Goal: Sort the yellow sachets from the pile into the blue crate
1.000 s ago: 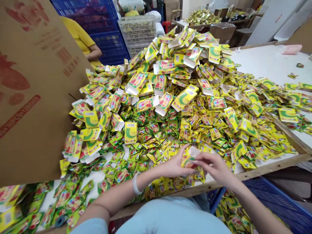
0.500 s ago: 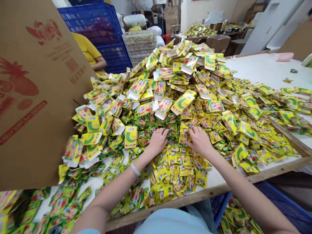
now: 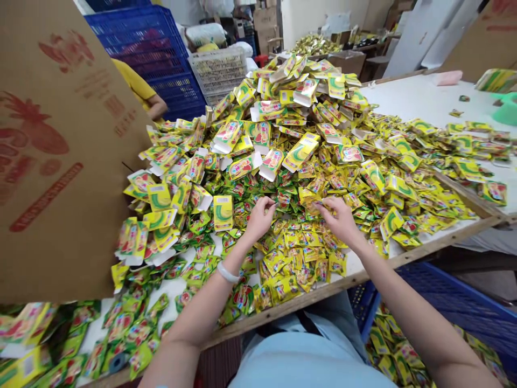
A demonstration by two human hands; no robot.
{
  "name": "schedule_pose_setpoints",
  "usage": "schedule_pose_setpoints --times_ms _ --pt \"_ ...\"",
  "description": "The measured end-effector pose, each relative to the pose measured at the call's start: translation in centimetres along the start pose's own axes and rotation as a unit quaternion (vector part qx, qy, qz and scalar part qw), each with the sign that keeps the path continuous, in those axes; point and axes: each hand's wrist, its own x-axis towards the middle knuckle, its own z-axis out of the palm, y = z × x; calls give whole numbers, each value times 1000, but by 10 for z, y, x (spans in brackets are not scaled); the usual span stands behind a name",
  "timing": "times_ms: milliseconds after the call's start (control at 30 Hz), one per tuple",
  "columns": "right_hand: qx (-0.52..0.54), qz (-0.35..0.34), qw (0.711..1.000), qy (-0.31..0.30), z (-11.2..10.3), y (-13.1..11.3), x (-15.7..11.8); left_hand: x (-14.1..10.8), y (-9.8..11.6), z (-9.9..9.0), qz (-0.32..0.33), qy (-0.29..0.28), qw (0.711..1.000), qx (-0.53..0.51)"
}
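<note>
My left hand, with a pale bangle on the wrist, reaches into the heap of small packets at the centre. Its thumb and fingers are pinched together beside green packets; what they hold is too small to name. To its right, my right hand has thumb and fingertips closed at the edge of a yellow packet. Below both hands lies a layer of yellow packets. A pile of small yellow-and-green boxes, many with open white flaps, rises behind them.
A large cardboard carton stands at the left. A wooden rail edges the white table. Blue crate with packets is below right. Behind are stacked blue crates and a person in a yellow sleeve.
The view has shifted, with the table edge higher now. My left hand has closed into a pinch, and my right fingers have drawn together at a yellow packet. A green item appears at the far right.
</note>
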Motion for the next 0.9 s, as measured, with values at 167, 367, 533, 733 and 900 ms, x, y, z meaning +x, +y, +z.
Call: schedule_pose_setpoints --times_ms 167,367,533,733,900 --pt "244 122 962 -13 22 -18 -15 -19 11 29 16 -19 996 -89" --pt "326 140 935 3 47 -38 -37 -60 35 32 36 -40 987 -149" --pt "311 122 942 1 56 -44 -77 -111 37 26 -78 -102 914 -385" --pt "246 65 967 -33 62 -39 -107 -135 46 50 -161 -9 855 -492" --pt "124 -17 990 -64 44 -36 -99 -130 57 55 -111 -17 853 -509"
